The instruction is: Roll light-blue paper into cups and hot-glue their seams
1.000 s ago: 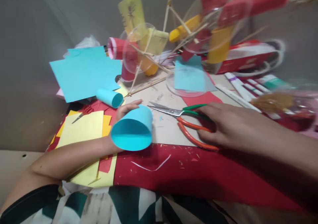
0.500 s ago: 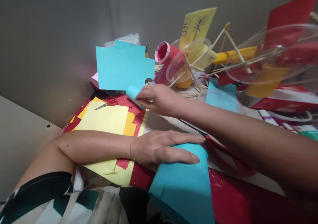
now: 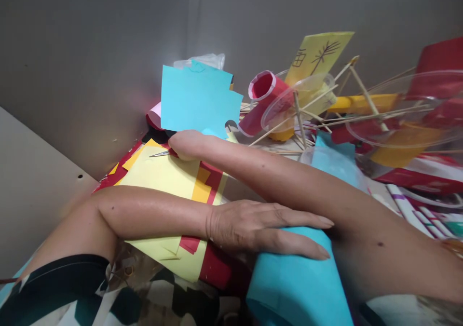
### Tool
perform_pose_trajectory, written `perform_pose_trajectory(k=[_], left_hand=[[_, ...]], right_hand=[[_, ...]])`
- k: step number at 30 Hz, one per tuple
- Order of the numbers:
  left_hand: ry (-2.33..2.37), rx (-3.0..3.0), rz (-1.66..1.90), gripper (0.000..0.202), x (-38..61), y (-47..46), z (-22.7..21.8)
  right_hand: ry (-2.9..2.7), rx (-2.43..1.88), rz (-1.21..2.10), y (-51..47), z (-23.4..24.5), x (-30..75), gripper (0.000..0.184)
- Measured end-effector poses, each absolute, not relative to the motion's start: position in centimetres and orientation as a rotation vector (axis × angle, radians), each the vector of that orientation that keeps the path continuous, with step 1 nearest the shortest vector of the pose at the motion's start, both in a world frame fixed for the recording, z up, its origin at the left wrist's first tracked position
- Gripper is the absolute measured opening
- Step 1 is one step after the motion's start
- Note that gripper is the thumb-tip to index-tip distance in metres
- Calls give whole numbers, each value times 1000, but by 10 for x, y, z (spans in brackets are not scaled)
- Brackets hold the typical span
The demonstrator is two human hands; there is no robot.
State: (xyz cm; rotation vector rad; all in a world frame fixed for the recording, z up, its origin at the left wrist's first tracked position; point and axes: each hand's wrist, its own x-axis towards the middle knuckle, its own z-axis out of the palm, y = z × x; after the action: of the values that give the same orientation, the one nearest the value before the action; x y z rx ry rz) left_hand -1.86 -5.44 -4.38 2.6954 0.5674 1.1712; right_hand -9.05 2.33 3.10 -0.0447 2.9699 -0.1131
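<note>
My left hand point(image 3: 249, 224) lies over a curled sheet of blue paper point(image 3: 300, 282) at the front edge. Its long fingers stretch across the top of the curl; the thumb is out of sight, apparently under the paper. Farther back, my right hand point(image 3: 186, 145) is bent down over the small scissors point(image 3: 159, 153). Only the blades of these scissors show, pointing left on pale yellow paper point(image 3: 155, 171). The right fingers are hidden behind the hand, so their grip does not show. My right forearm crosses in front of the left fingertips.
A notched blue sheet point(image 3: 198, 99) leans at the back. To the right stand a red paper tube point(image 3: 269, 87), stick frames point(image 3: 365, 89), clear plastic lids point(image 3: 398, 138) and a yellow card with drawings point(image 3: 318, 56). Markers point(image 3: 407, 208) lie at the far right.
My right hand has moved left from a small blue paper roll to the small scissors, covering their red handles. The larger red-handled scissors are now hidden behind my arm. The view has shifted left.
</note>
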Motion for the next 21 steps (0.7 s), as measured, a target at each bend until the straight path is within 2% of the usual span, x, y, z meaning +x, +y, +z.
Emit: perform_pose_trajectory(k=[3,7,9,13,16,19,21], left_hand=[[500,2682,1189,52,-22,-53,-49],[596,2590,1104,46,-27,-52,-51],[594,2549,1204,45,-29,-54,-47],[620,2438,1573,54,-30,-62,-36],[901,2320,1683,45,-28,-66,-34],[1186,2198,1795,41,-21,-70,-34],[1225,2169,1849,40,-16,-73,-33]], right_hand=[[2996,-29,-123,25,36,-88,16],[3109,61,-193,34,55,-66,15],[3224,137,-338,43,67,-42,14],[3213,421,-1446,61,81,32,11],[2978,618,-2047,60,79,101,27],[2742,909,-2295,48,68,162,39],[2742,1019,-2251,38,59,194,46]])
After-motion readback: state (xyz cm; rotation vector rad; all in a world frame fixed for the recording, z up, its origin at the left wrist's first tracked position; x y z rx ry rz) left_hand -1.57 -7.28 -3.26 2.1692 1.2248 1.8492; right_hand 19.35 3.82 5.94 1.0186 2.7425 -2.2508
